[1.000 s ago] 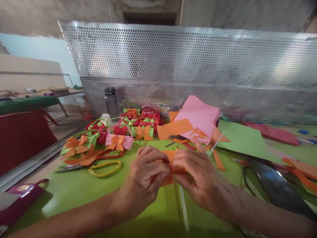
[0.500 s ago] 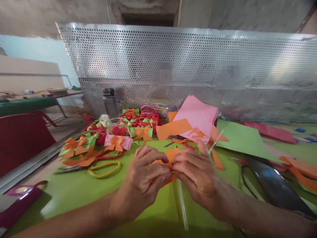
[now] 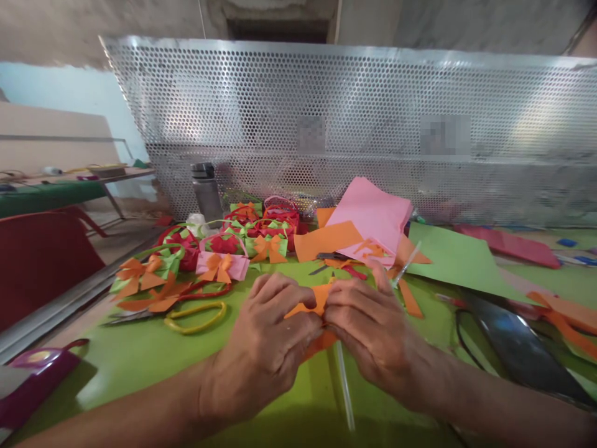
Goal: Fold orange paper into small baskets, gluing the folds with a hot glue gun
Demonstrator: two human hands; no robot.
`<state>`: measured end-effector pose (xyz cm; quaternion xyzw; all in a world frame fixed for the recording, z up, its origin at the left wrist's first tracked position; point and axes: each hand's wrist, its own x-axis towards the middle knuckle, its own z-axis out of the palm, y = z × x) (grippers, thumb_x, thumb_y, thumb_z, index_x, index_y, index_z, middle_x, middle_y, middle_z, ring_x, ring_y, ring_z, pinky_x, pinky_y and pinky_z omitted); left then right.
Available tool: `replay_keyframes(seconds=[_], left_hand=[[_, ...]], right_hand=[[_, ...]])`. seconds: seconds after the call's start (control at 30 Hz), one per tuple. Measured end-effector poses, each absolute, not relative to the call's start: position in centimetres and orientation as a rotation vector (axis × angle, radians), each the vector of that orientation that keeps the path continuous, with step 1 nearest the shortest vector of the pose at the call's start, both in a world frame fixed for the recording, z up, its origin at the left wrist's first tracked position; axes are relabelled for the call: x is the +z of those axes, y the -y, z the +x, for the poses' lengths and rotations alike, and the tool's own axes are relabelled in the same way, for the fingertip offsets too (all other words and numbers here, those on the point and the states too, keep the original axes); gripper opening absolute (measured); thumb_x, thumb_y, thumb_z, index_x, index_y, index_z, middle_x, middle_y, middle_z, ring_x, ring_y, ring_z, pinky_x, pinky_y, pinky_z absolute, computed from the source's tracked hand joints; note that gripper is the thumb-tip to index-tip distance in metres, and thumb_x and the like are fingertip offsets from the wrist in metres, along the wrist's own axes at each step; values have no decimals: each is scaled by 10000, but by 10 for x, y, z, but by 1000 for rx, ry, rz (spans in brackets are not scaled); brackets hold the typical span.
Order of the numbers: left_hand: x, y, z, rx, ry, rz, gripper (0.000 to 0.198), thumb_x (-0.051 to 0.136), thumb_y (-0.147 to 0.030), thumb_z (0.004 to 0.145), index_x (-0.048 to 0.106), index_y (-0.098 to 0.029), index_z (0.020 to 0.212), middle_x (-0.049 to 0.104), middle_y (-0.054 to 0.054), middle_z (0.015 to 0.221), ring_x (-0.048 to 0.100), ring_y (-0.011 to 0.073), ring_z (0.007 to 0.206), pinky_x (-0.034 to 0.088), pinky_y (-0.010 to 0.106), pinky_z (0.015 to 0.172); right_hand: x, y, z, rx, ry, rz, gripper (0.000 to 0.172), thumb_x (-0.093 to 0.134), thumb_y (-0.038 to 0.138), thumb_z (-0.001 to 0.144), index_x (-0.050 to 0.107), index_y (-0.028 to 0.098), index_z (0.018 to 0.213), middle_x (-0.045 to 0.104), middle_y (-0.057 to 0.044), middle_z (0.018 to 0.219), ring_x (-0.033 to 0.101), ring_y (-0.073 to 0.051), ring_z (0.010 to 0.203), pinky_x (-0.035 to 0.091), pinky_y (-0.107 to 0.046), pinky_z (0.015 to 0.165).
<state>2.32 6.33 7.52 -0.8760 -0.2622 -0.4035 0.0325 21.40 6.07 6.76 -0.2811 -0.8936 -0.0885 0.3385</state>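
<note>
Between my two hands is a piece of orange paper (image 3: pixel 319 297), partly hidden by the fingers. My left hand (image 3: pixel 273 339) pinches its left side with thumb and fingertips. On the other side my right hand (image 3: pixel 373 330) grips it, fingers curled and pressed together. The fingertips of both hands nearly meet at the paper's middle. Below the paper a clear glue stick (image 3: pixel 346 386) lies on the green tabletop (image 3: pixel 153 379). Scissors with a yellow and a red handle loop (image 3: pixel 196 318) rest to the left of my left hand.
Small paper bags with bows (image 3: pixel 224 266) cluster at back left, near a grey bottle (image 3: pixel 207 194). Pink sheets (image 3: pixel 366 208), orange paper (image 3: pixel 329 240) and a green sheet (image 3: pixel 459 261) lie behind. A dark phone (image 3: pixel 517 339) is at right, a purple object (image 3: pixel 40 379) at left.
My hands stay on the orange paper with only slight finger shifts. The left fingers have moved a little, and the paper's upper part shows slightly differently.
</note>
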Motion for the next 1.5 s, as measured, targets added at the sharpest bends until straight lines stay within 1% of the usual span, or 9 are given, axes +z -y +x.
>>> replay_keyframes(seconds=[0.1, 0.2, 0.4, 0.6, 0.73, 0.97, 1.13, 1.43, 1.5], left_hand=[[79, -62, 24, -1138, 822, -2698, 189, 474, -72, 805, 601, -152, 691, 577, 51, 737, 429, 166, 701, 342, 336, 640], [82, -61, 23, -1138, 789, -2697, 206, 459, -74, 808, 591, -146, 667, 556, 40, 663, 406, 156, 656, 316, 331, 613], [85, -61, 21, -1289, 738, -2713, 188, 481, -19, 763, 590, -153, 689, 571, 24, 633, 422, 144, 633, 321, 324, 611], [83, -66, 17, -1428, 693, -2686, 181, 512, 0, 745, 602, -155, 775, 583, 23, 660, 449, 143, 637, 346, 323, 617], [79, -68, 19, -1408, 711, -2713, 174, 510, -10, 758, 598, -159, 786, 585, 19, 670, 443, 142, 643, 342, 319, 620], [70, -64, 24, -1244, 752, -2717, 159, 464, -36, 797, 576, -138, 750, 578, 49, 711, 431, 156, 669, 330, 334, 627], [74, -64, 23, -1273, 757, -2715, 172, 460, -30, 795, 568, -145, 727, 549, 28, 671, 422, 147, 662, 332, 322, 630], [80, -70, 19, -1425, 850, -2733, 156, 468, -63, 802, 580, -161, 755, 588, 23, 707, 499, 143, 677, 398, 298, 652], [79, -77, 16, -1510, 941, -2755, 148, 466, -85, 822, 581, -165, 774, 596, 22, 740, 532, 141, 710, 419, 280, 668]], right_hand=[[68, -59, 214, -282, 2337, -721, 183, 439, 55, 853, 576, 169, 897, 635, -11, 874, 544, -171, 914, 164, -492, 1016], [71, -58, 213, -291, 2339, -709, 168, 450, 72, 851, 579, 166, 904, 635, -11, 878, 543, -177, 920, 167, -499, 1009], [79, -59, 214, -234, 2261, -670, 76, 525, 128, 838, 575, 184, 840, 640, 20, 826, 547, -166, 905, 242, -464, 972], [85, -63, 219, -222, 2267, -675, 136, 531, 82, 808, 588, 188, 870, 646, -7, 865, 558, -171, 920, 331, -414, 917], [82, -63, 217, -227, 2263, -665, 111, 535, 127, 831, 577, 185, 916, 646, -4, 865, 555, -166, 929, 294, -425, 954], [71, -58, 212, -284, 2303, -688, 144, 477, 60, 834, 557, 171, 878, 635, -9, 879, 545, -167, 919, 191, -488, 1019], [78, -56, 212, -343, 2339, -685, 166, 428, 51, 847, 554, 143, 902, 628, -34, 864, 541, -179, 929, 159, -526, 1022], [84, -66, 215, -217, 2247, -743, 154, 435, 76, 851, 554, 172, 829, 626, -28, 859, 573, -156, 869, 309, -456, 960], [85, -69, 218, -147, 2157, -746, 126, 462, 109, 851, 562, 184, 868, 640, -32, 876, 583, -162, 869, 329, -440, 952]])
